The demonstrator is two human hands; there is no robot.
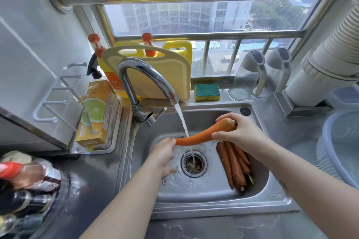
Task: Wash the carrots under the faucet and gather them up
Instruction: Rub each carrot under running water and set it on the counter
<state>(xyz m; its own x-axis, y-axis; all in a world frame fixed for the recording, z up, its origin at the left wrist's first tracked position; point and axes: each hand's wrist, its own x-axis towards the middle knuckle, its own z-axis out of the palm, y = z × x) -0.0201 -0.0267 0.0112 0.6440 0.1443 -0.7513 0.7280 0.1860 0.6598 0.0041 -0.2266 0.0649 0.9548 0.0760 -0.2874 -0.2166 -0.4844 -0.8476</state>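
I hold one long orange carrot (202, 134) across the steel sink (211, 198), under the running stream from the chrome faucet (143, 75). My right hand (236, 132) grips its thick top end. My left hand (165, 151) pinches the thin tip. The water strikes the carrot near its thin end and falls into the drain (193, 163). Several more carrots (235, 163) lie in a bunch on the sink floor at the right, partly under my right wrist.
A yellow cutting board (161, 75), detergent jugs and a sponge (207, 92) stand behind the sink. A pale mesh basket (342, 145) sits on the counter at the right. Bottles (25, 180) crowd the left counter, with a boxed item (95, 112) in a tray.
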